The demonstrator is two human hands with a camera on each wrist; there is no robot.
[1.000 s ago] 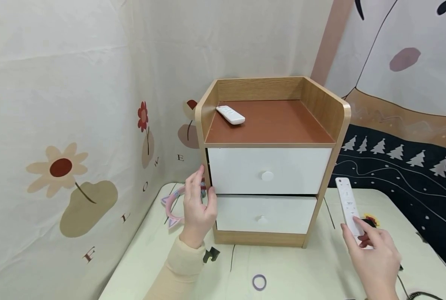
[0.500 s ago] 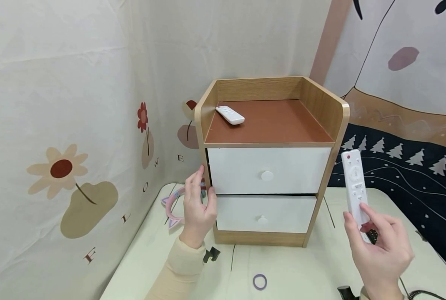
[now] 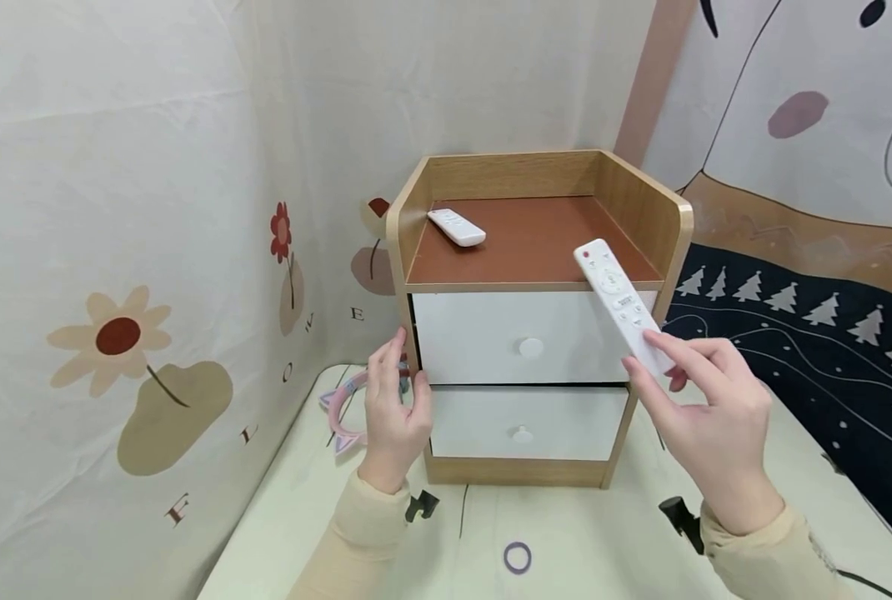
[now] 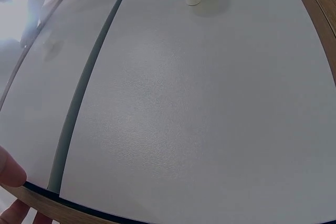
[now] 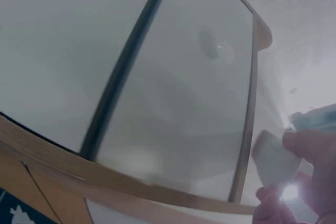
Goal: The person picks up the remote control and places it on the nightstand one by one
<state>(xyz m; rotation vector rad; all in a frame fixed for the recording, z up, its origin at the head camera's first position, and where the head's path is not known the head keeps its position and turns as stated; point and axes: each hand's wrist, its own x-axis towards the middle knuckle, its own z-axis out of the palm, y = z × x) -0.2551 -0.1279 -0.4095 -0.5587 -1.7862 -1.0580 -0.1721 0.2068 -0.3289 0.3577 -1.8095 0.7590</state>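
My right hand (image 3: 716,408) pinches the lower end of a white remote control (image 3: 617,296) between thumb and fingers. That remote is tilted, its buttons facing me, in front of the right side of a small wooden cabinet (image 3: 517,472) with two white drawers. My left hand (image 3: 397,425) holds the cabinet's left side edge. In the left wrist view its thumb (image 4: 11,170) is at the front and its fingers are on the outer side. Another white remote (image 3: 457,227) lies at the left of the cabinet's brown top shelf. In the right wrist view, the held remote's end (image 5: 275,158) shows.
A pink headband with cat ears (image 3: 338,417) lies left of the cabinet, partly behind my left hand. A purple ring (image 3: 517,557) lies on the pale table cover (image 3: 581,550) in front. A black cable (image 3: 869,585) runs at the right. Printed curtains (image 3: 153,208) hang behind.
My right hand has lifted the remote control and carried it left, from right of the cabinet to in front of its upper drawer. My left hand has stayed at the cabinet's left edge.
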